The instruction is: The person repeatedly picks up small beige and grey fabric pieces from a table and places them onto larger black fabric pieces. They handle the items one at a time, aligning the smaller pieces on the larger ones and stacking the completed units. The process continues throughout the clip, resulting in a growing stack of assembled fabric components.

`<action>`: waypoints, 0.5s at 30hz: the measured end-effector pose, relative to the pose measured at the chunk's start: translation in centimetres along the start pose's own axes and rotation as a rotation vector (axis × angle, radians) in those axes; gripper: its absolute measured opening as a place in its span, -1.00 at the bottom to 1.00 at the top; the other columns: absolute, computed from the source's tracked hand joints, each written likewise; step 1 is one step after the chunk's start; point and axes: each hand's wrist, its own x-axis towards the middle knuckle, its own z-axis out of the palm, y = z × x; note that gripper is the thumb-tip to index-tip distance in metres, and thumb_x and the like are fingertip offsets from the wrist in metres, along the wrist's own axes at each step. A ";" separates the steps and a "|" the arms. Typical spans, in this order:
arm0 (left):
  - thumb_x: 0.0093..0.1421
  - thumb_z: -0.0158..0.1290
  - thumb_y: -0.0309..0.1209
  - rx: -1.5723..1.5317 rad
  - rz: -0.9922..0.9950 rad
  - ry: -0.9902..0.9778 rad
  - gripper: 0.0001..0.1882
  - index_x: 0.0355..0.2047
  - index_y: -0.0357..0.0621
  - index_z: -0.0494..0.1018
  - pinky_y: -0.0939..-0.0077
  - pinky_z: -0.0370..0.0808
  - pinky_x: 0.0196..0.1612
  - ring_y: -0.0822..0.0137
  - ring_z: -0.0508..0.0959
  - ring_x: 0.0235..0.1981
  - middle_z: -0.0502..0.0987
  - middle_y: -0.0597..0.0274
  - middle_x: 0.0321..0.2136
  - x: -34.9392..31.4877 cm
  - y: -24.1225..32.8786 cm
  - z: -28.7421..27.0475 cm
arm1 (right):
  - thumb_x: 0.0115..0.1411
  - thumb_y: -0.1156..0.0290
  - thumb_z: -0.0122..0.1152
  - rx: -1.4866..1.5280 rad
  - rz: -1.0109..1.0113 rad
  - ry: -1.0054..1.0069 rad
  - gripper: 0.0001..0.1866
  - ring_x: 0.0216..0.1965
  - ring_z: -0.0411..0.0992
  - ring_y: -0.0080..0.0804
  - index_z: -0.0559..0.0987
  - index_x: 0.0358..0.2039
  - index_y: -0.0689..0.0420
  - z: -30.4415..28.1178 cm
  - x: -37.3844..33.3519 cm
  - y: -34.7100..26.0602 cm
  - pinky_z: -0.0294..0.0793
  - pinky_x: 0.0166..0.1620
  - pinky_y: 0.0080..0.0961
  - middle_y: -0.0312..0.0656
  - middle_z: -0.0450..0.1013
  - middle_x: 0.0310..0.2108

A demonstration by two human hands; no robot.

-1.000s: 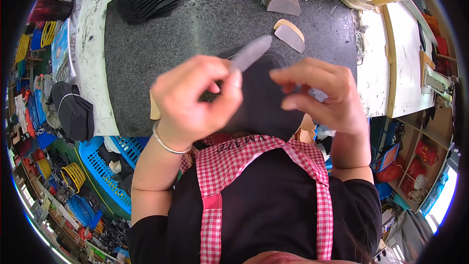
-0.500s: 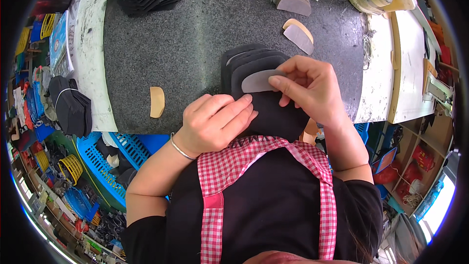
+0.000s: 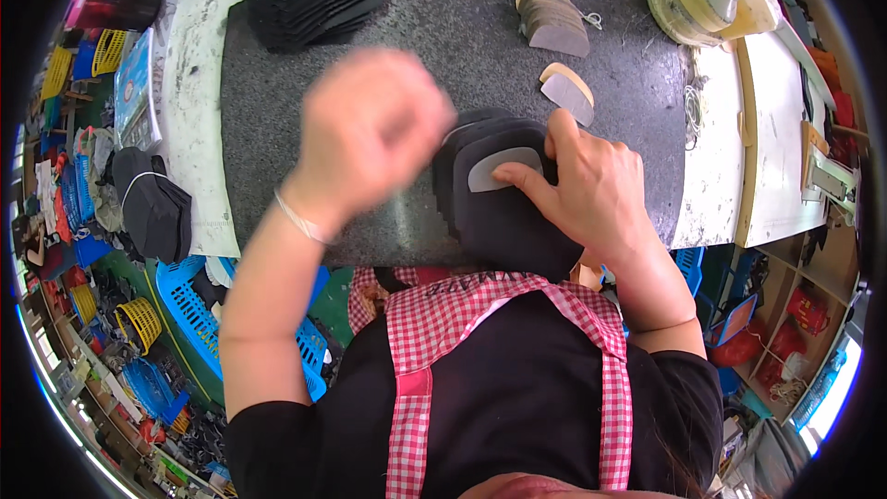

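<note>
A stack of black fabric-like pieces with rounded ends (image 3: 517,226) lies at the near table edge, against my apron. On its top piece rests a small grey half-moon piece (image 3: 482,176). My right hand (image 3: 596,180) is closed at the stack's right side, its thumb pressing on the grey piece; the other fingers curl at the stack's edge, partly hidden. My left hand (image 3: 374,134) is raised left of the stack, over the dark mat. Motion smears its fingers, and I cannot make out whether it holds anything.
Beyond the stack lie a grey-and-tan pair of half-moon pieces (image 3: 567,97) and a fanned pile of similar ones (image 3: 552,23). A pale tub (image 3: 693,0) stands far right. More black pieces sit far left (image 3: 319,0) and in a tied bundle (image 3: 152,203). A blue basket (image 3: 189,314) is below.
My left hand has lifted off the stack and swung away, up and left. The grey piece, pinched by my right hand before, now lies flat under its thumb. The view has shifted slightly.
</note>
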 end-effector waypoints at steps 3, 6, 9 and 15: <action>0.30 0.34 -0.14 0.079 -0.420 0.179 -0.55 0.05 -0.18 0.63 0.34 0.59 0.09 0.24 0.67 -0.02 0.70 0.13 -0.03 4.6 -11.8 -2.1 | 0.20 -0.12 0.45 0.038 0.024 0.049 -0.44 -0.54 0.59 -0.02 0.43 -0.33 0.12 -0.8 -0.1 -0.2 0.53 -0.47 -0.14 -0.10 0.54 -0.57; 0.33 0.25 0.02 0.238 -0.771 0.157 -0.27 0.36 -0.12 0.38 0.10 0.31 0.40 0.01 0.34 0.35 0.36 -0.06 0.34 7.9 -20.9 -3.1 | 0.19 0.00 0.51 0.165 0.029 0.201 -0.51 -0.56 0.55 -0.14 0.46 -0.30 0.11 -0.2 0.1 0.3 0.49 -0.45 -0.24 -0.20 0.48 -0.59; 0.16 0.42 0.00 0.189 -0.591 -0.004 -0.31 0.19 -0.09 0.55 0.26 0.53 0.19 0.14 0.61 0.10 0.60 0.05 0.13 5.5 -26.6 -1.2 | 0.17 0.16 0.53 0.187 0.108 0.280 -0.61 -0.39 0.58 -0.15 0.55 -0.16 0.10 0.3 1.4 3.2 0.57 -0.31 -0.20 -0.22 0.54 -0.43; -0.08 0.53 0.07 0.251 -0.367 -0.154 -0.14 0.21 0.09 0.52 0.03 0.44 0.27 0.05 0.48 0.25 0.54 0.26 0.17 1.5 -12.4 -2.4 | 0.12 0.23 0.54 0.071 0.079 0.264 -0.61 0.04 0.48 -0.15 0.61 -0.11 0.10 1.6 2.2 7.3 0.56 -0.04 -0.17 -0.19 0.54 -0.12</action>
